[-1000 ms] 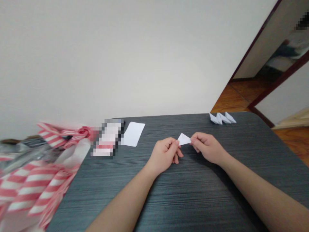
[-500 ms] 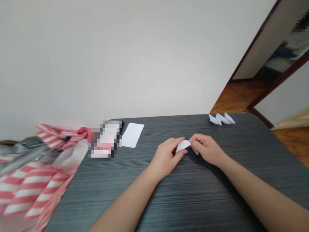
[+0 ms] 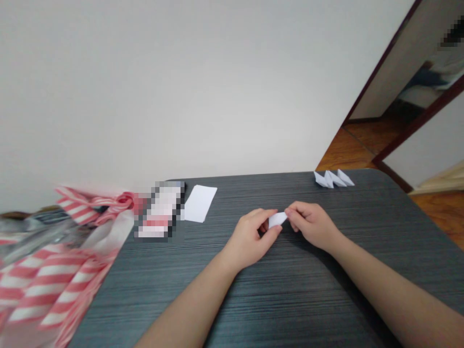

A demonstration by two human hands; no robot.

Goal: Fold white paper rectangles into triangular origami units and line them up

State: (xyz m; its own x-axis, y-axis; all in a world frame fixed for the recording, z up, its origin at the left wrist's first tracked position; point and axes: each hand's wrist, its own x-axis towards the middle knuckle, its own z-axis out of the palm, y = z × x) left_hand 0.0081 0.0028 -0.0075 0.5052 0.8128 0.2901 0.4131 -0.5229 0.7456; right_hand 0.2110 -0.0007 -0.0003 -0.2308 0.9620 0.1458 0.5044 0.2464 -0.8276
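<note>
Both my hands meet over the middle of the dark grey table [image 3: 290,299]. Between them is a small folded piece of white paper [image 3: 277,219]. My left hand [image 3: 253,237] pinches its left end with thumb and fingers curled round it. My right hand [image 3: 311,223] pinches its right end, fingers bent inward. Most of the paper is hidden by my fingers.
A flat white paper slip [image 3: 200,203] lies at the back left. Several folded white paper pieces [image 3: 332,178] stand in a row at the back right corner. A red-and-white striped plastic bag [image 3: 54,270] covers the left edge. A wooden floor shows to the right.
The paper showed as an open triangle held up between my hands; now it is lower and squeezed narrower, with my left thumb and fingers closed further over it.
</note>
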